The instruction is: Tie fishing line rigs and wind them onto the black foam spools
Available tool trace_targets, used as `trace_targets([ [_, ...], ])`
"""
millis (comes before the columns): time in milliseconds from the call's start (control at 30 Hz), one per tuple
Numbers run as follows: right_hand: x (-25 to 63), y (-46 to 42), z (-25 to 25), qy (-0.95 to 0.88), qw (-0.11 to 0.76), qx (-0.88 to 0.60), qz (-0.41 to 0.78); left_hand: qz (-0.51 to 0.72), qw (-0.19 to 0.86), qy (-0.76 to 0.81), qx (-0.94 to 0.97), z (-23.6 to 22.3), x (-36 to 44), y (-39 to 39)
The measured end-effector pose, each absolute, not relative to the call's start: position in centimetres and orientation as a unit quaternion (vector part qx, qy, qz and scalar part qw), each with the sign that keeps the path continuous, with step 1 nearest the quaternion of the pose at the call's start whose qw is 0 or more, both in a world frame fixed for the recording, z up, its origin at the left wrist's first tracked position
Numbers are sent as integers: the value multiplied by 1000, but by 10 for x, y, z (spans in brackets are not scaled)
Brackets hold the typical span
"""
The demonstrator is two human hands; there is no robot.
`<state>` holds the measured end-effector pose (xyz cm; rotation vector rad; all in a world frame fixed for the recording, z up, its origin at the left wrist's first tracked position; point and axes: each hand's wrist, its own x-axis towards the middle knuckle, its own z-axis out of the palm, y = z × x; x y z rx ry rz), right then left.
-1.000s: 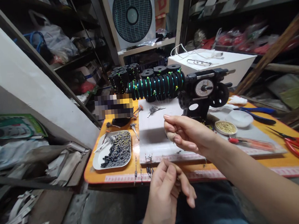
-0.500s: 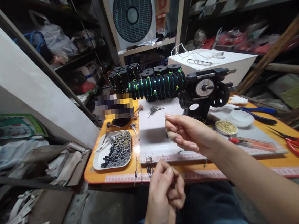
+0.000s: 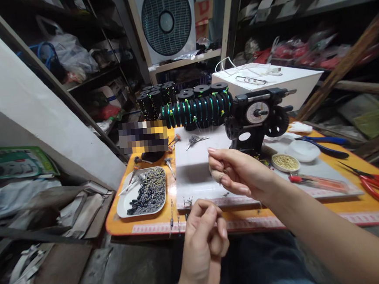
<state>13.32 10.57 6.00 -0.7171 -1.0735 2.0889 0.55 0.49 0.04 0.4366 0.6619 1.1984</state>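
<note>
My left hand [image 3: 205,239] is low at the table's front edge, its thumb pressed on curled fingers. Whatever it pinches is hidden or too thin to make out. Above and to the right, my right hand [image 3: 233,171] is over the white board [image 3: 191,159], thumb and forefinger together and the other fingers curled; any fine line between them does not show. Beside my left hand, several thin wires with small black pieces [image 3: 171,222] hang at the board's front edge. Behind my right hand is a geared winder [image 3: 258,114] carrying a row of black spools [image 3: 196,111] wound with green-blue line.
On the left is a white tray [image 3: 124,208] of small dark cylinders. A dish of gold beads [image 3: 285,162], a red-capped cutter [image 3: 317,183], blue-handled pliers [image 3: 327,142] and red-handled pliers [image 3: 376,184] lie right. A white box [image 3: 266,81] and box fan [image 3: 167,21] stand behind.
My left hand has risen slightly and shifted a little left, toward the board's edge. My right hand is a touch lower, still pinched. The whole view has shifted slightly.
</note>
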Motion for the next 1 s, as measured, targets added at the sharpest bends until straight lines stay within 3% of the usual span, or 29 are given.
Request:
trace_targets([
  [433,128,105,59,-485,336,-309,746,583,747,279,154,-14,13,-6],
  [633,127,103,63,-701,466,-442,309,608,634,388,279,-23,3,-6],
  [767,124,121,65,-748,425,-468,200,585,537,475,379,-28,-3,-13],
  [867,124,131,65,-765,374,-482,207,544,419,560,464,-30,-2,-25],
  [1000,134,119,70,-718,369,-456,376,507,270,606,551,-23,1,-33],
])
